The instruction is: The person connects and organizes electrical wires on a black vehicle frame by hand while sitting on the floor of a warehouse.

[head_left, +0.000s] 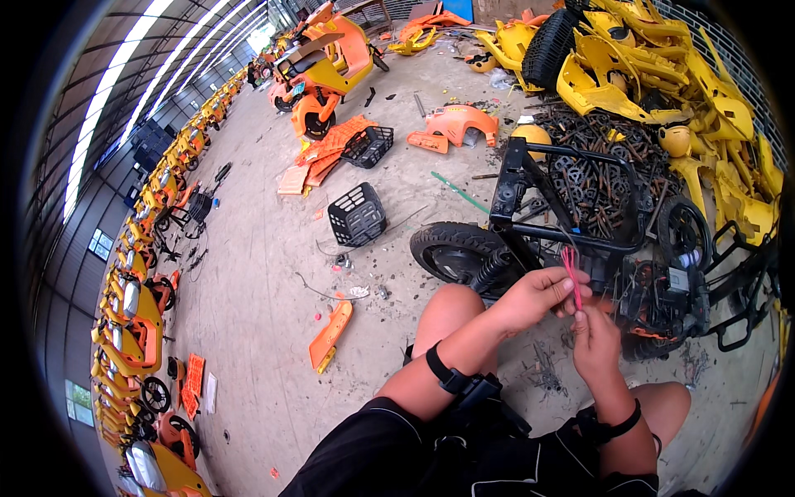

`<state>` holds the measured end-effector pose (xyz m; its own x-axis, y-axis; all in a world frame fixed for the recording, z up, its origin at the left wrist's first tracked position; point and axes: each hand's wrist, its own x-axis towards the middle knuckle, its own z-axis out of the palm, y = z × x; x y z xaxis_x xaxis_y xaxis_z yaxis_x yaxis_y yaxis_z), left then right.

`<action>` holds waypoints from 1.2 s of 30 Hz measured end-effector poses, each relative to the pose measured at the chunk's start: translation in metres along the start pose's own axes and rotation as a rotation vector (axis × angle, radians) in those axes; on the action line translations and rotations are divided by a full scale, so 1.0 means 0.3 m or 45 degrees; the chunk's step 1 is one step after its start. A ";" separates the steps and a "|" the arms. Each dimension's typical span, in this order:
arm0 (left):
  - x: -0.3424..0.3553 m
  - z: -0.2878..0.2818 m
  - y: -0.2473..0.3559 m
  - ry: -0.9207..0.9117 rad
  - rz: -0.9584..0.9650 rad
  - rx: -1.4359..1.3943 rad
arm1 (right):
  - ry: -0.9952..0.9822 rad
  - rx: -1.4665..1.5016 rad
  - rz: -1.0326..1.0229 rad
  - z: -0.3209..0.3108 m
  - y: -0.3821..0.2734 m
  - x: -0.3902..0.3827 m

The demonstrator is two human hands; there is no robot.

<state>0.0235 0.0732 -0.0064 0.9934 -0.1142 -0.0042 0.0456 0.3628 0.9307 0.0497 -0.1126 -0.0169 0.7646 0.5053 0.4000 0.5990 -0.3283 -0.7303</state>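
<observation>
My left hand (556, 288) is closed around thin pink-red wires (571, 267). Just below it, my right hand (586, 331) pinches the lower part of the same wires. Both are in front of a stripped black scooter frame (530, 222), whose rear tyre (439, 253) and coil shock lie left of the hands. Exposed electrical parts and wiring (662, 302) sit in the frame to the right of my hands. A pile of sprockets and metal rods (596, 157) lies beyond the frame.
Yellow body panels (604, 83) are heaped at upper right. Black crates (356, 214), orange panels (330, 333) and loose debris lie on the concrete floor (257, 364). An orange-yellow scooter (339, 70) stands farther back. A long row of scooters (132, 319) lines the left.
</observation>
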 end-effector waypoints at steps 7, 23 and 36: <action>-0.002 -0.002 -0.014 0.054 0.066 0.111 | -0.029 0.014 0.021 0.003 -0.010 -0.001; -0.015 0.025 0.017 0.151 0.042 0.157 | -0.594 1.115 0.574 -0.052 0.053 -0.015; -0.009 -0.003 0.023 0.286 0.147 -0.131 | -0.739 1.366 0.653 -0.057 0.027 0.020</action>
<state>0.0213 0.0769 -0.0003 0.9905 0.1372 0.0078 -0.0700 0.4546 0.8879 0.0632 -0.1260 -0.0109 0.4735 0.8682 -0.1485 -0.4150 0.0712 -0.9070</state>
